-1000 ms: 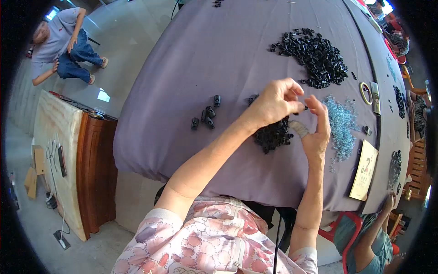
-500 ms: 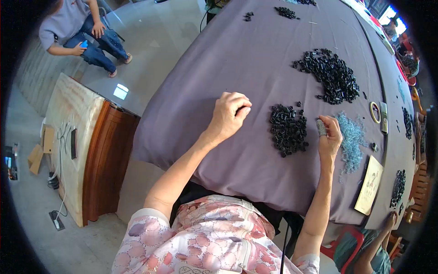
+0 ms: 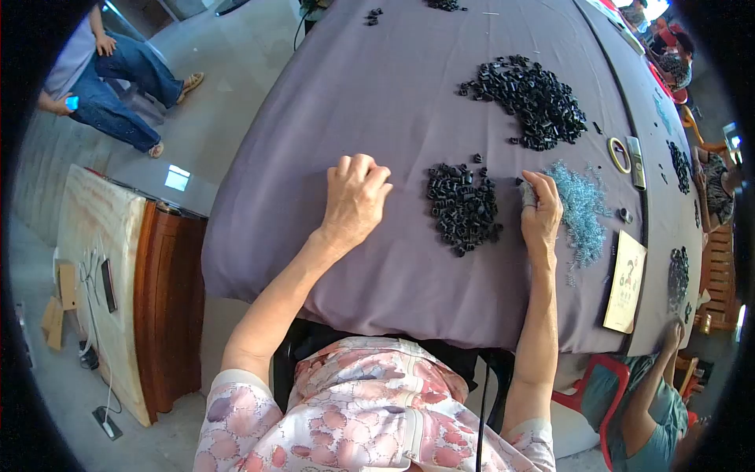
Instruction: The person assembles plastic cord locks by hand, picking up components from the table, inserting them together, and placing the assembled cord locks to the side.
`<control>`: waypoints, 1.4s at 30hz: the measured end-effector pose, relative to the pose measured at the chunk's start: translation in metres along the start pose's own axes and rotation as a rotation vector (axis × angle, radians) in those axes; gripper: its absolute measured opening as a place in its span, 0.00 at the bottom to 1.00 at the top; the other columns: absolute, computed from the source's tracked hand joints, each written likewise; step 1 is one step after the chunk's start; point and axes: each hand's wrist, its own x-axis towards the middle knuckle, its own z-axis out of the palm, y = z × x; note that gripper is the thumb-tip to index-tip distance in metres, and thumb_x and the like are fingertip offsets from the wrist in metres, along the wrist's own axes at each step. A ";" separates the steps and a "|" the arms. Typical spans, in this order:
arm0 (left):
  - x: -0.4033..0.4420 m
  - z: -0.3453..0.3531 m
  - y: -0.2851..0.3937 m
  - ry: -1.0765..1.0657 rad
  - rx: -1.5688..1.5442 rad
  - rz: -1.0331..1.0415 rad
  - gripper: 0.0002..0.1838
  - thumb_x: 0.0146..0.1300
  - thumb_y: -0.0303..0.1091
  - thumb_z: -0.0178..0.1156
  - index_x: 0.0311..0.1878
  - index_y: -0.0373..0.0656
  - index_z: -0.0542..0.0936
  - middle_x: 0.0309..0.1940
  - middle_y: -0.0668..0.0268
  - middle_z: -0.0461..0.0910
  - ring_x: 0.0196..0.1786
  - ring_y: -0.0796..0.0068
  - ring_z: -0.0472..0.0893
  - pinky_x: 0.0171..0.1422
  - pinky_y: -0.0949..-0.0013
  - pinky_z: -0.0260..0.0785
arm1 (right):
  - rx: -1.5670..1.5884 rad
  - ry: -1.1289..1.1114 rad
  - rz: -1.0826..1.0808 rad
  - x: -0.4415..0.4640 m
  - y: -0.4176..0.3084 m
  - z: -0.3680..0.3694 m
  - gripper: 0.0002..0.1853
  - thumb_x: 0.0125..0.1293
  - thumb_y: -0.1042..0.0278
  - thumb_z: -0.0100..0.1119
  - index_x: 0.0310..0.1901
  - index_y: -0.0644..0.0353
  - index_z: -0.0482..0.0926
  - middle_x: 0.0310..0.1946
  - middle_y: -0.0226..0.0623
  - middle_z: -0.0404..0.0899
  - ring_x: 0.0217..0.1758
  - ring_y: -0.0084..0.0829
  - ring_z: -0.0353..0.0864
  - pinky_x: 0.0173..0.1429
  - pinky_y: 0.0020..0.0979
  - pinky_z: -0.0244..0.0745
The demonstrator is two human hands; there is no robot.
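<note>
Small, glossy black pieces [image 3: 464,208] lie heaped; our right hand [image 3: 542,211] pinches one; our left hand [image 3: 354,200] curls, contents we cannot tell

The short-sleeved shirt [image 3: 346,413] is white with pink blotches.

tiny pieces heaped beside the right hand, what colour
The tiny pieces are light blue, best in the head view.

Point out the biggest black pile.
The black pile just beyond the right hand; it spreads visibly wider than the near pile and every other.
</note>
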 end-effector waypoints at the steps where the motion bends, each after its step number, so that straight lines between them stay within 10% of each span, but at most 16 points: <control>1: 0.000 0.000 -0.004 0.016 0.006 -0.007 0.07 0.55 0.30 0.62 0.38 0.44 0.78 0.39 0.66 0.71 0.43 0.66 0.69 0.47 0.62 0.62 | -0.037 0.004 -0.029 0.000 0.001 0.000 0.19 0.48 0.88 0.47 0.43 0.62 0.78 0.42 0.41 0.76 0.48 0.42 0.75 0.55 0.35 0.69; 22: 0.007 -0.010 -0.016 -0.050 -0.608 -0.416 0.06 0.55 0.28 0.61 0.36 0.40 0.79 0.39 0.67 0.76 0.45 0.69 0.71 0.50 0.68 0.67 | -0.234 -0.043 -0.154 -0.007 -0.002 0.008 0.21 0.44 0.89 0.46 0.43 0.63 0.71 0.36 0.44 0.69 0.42 0.46 0.69 0.47 0.41 0.67; 37: -0.018 -0.019 -0.026 0.158 -0.457 -0.264 0.07 0.61 0.22 0.51 0.40 0.38 0.78 0.41 0.64 0.78 0.45 0.67 0.74 0.51 0.68 0.67 | -0.085 0.014 -0.063 -0.003 0.000 0.010 0.09 0.57 0.80 0.52 0.40 0.64 0.72 0.35 0.44 0.73 0.41 0.44 0.74 0.46 0.38 0.70; 42: -0.017 -0.022 -0.013 0.065 -0.253 -0.092 0.15 0.54 0.30 0.64 0.45 0.40 0.77 0.45 0.63 0.75 0.49 0.63 0.71 0.55 0.62 0.64 | -0.054 0.033 -0.042 -0.003 0.000 0.009 0.09 0.56 0.81 0.52 0.41 0.64 0.72 0.35 0.44 0.73 0.41 0.44 0.75 0.47 0.37 0.70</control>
